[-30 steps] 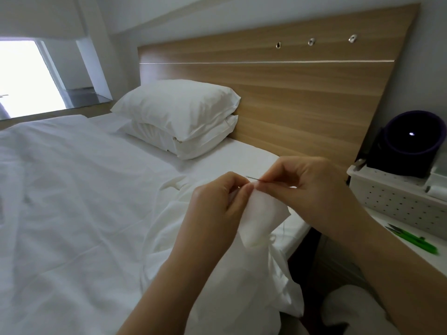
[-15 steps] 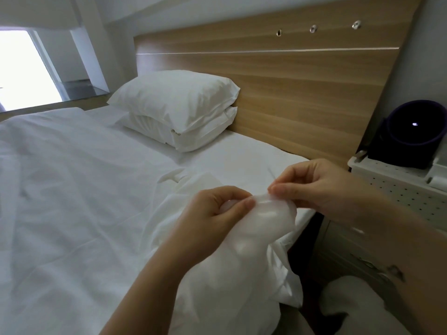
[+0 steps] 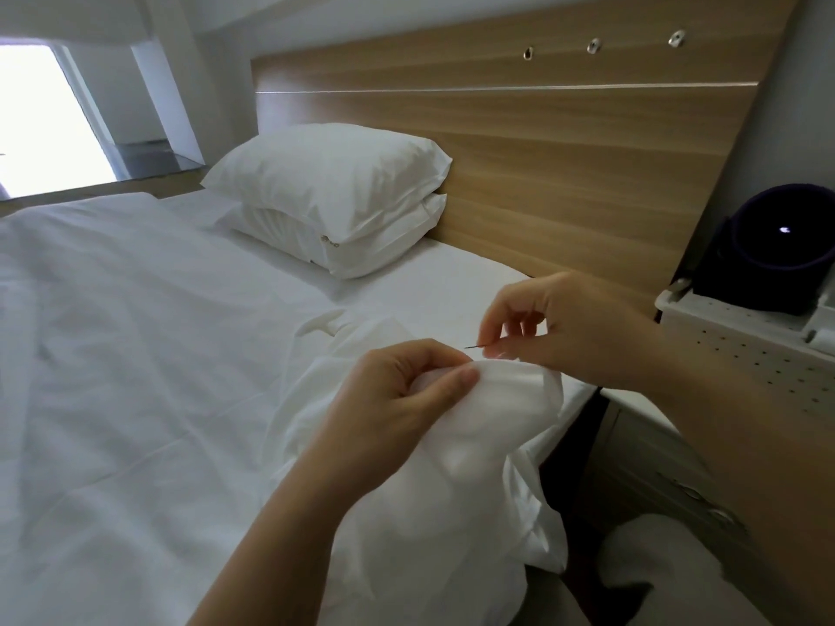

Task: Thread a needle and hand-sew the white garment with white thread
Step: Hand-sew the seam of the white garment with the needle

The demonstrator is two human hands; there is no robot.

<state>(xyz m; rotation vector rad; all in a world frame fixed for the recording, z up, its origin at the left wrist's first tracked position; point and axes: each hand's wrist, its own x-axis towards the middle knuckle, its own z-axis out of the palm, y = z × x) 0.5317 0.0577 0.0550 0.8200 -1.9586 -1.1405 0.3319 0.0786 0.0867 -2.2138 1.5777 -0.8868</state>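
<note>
a white-sheeted bed (image 3: pixel 135 354) fills the left and middle of the view, its cover creased. behind it stands a wooden headboard (image 3: pixel 565 142) with three small metal fittings (image 3: pixel 593 46) near its top edge. two white pillows (image 3: pixel 330 183) lie stacked against the headboard, and a bright window (image 3: pixel 40 119) sits at the far left.

the white garment (image 3: pixel 452 481) lies bunched on the near right edge of the bed. it spills over the side toward the person, and its upper fold is lifted in front of them. to the right of the bed stands a pale bedside cabinet (image 3: pixel 655 467). a white perforated basket (image 3: pixel 745 350) rests on top of it, with a dark round object (image 3: pixel 777 250) sitting in the basket.

the left hand (image 3: pixel 397 413) grips the raised fold of the garment. its thumb (image 3: pixel 456 381) and forefinger are pressed together on the cloth, and the other fingers are curled underneath. the right hand (image 3: pixel 565 327) hovers just above and to the right of that fold. its thumb and forefinger are pinched together on the needle (image 3: pixel 474 347), while the remaining fingers are loosely bent and spread above.

the needle lies nearly level with its tip pointing left. it sits just above the edge of the fold and close to the left forefinger. whether it touches the cloth cannot be told.
</note>
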